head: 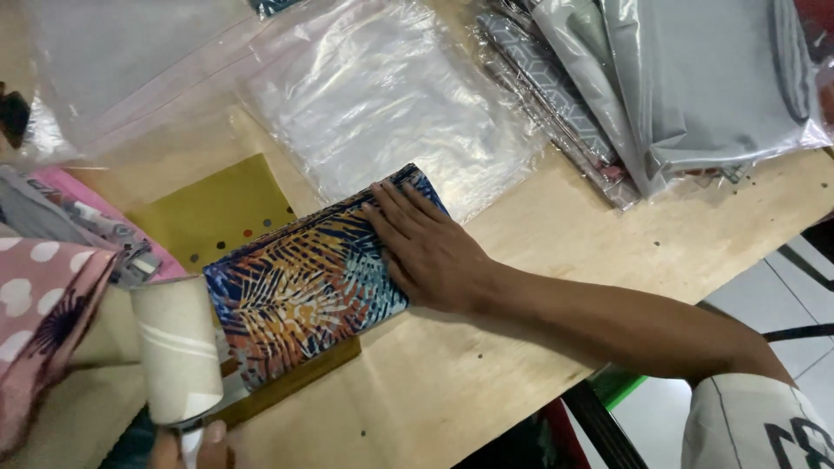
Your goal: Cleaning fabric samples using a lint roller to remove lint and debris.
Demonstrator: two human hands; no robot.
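A folded cloth (304, 282) printed with blue, orange and teal leaves is seen lying on the pale wooden surface (556, 260), set diagonally, its lower part resting on a mustard-yellow sheet (213, 213) dotted along one edge. The right hand (426, 247) is laid flat on the upper right end of the cloth, palm down, fingers stretched out and slightly spread, pressing rather than gripping; nothing is clasped in it. At the bottom edge the left hand (195, 447) is only partly shown, fingers curled around the white handle of a lint roller (178, 347), whose pale sticky drum stands upright just beside the left end of the cloth; whether drum and cloth touch cannot be told. Behind the cloth an empty clear plastic bag (391, 95) is spread on the surface, its near edge tucked close to the cloth's far corner. A second clear bag (104, 61) is noted at the upper left. At the upper right a stack of bagged grey and patterned fabrics (686, 87) is piled, well apart from the hands. At the left edge pink fabric with white dots (39, 313) and a grey patterned piece (78, 221) are heaped.
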